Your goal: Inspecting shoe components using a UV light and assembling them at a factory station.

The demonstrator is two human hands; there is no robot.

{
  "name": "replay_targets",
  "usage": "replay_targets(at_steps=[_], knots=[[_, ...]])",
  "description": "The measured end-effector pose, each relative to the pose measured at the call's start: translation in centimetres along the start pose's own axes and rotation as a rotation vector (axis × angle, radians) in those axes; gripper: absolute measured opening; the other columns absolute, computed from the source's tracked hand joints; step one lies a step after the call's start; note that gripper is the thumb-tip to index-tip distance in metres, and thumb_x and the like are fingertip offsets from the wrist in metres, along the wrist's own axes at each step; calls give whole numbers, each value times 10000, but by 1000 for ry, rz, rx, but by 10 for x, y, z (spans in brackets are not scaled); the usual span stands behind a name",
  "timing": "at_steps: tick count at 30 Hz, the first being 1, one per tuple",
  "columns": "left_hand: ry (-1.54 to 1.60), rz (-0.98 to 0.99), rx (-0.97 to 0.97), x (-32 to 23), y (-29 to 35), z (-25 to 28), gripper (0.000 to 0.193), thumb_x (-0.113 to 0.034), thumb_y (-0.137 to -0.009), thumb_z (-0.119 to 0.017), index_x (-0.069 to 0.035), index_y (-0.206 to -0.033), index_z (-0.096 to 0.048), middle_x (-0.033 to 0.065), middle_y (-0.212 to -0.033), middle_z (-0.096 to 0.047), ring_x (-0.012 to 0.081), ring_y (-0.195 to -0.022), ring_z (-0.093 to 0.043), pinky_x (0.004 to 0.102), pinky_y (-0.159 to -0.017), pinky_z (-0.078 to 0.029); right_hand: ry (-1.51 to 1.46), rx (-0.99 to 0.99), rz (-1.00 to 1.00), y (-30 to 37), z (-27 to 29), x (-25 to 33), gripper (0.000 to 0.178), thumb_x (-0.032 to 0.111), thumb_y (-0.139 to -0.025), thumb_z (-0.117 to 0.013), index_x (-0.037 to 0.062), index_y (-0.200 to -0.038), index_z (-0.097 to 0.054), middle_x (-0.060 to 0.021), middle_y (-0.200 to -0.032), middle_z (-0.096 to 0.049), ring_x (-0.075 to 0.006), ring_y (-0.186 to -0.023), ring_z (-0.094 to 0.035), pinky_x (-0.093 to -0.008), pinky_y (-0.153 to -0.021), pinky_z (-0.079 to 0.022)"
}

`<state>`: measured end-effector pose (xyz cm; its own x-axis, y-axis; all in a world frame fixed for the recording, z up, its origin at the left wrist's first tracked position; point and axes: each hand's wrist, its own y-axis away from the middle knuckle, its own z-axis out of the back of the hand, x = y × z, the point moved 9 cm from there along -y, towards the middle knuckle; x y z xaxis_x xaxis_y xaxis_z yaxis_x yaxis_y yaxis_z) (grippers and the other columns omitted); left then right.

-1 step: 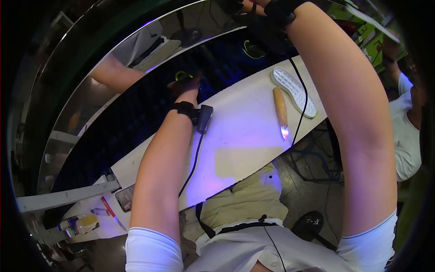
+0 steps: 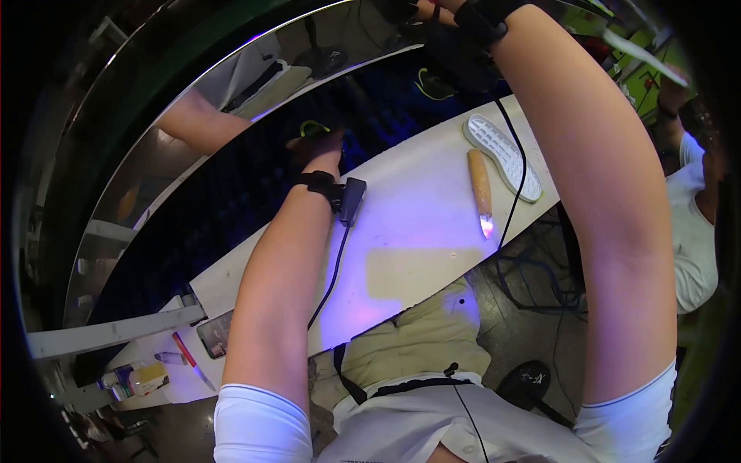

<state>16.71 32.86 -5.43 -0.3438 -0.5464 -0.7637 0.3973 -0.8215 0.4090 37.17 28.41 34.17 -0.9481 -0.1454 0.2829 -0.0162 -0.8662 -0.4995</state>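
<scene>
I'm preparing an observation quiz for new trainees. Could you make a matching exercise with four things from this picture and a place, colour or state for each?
1. Knife
2. Shoe sole
3. Left hand
4. Phone

A. At a yellow-green-edged piece on the dark surface
B. To the left of the left forearm
C. White, with a ridged pattern
D. Has a tan wooden handle

Pairs: 1-D, 2-C, 3-A, 4-B

Free tabletop point(image 2: 409, 204) between left forearm point(image 2: 284, 270) and wooden-handled knife point(image 2: 480, 185)
</scene>
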Motion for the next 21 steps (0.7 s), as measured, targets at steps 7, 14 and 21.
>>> replay_targets(at_steps=[7,14,21], knots=[[962,254,566,25,52,49,322,-237,-1025,-722,-62,-1275,-621,140,-1174,-710,322,-1082,-704,542,-1030,-571,-269,-62,-26,9,-28,10,296,340,-948,-758,83,-1065,-847,-113,-986,-813,-260,-914,-770,-378,-868,-581],[1050,207,846,106,187,149,659,-306,-1061,-702,32,-1554,-425,218,-1465,-591,359,-1248,-660,512,-1067,-565,-80,-153,-95,-8,-17,-13,360,393,-929,-823,33,-924,-812,-145,-852,-787,-280,-767,-755,-394,-736,-587],[-59,-767,62,120,213,234,610,-153,-983,-734,0,-1527,-506,230,-1530,-555,359,-1416,-555,493,-1181,-460,73,-398,334,50,-12,9,254,270,-1053,-672,47,-1114,-777,-168,-1095,-757,-325,-1053,-711,-448,-946,-541]])
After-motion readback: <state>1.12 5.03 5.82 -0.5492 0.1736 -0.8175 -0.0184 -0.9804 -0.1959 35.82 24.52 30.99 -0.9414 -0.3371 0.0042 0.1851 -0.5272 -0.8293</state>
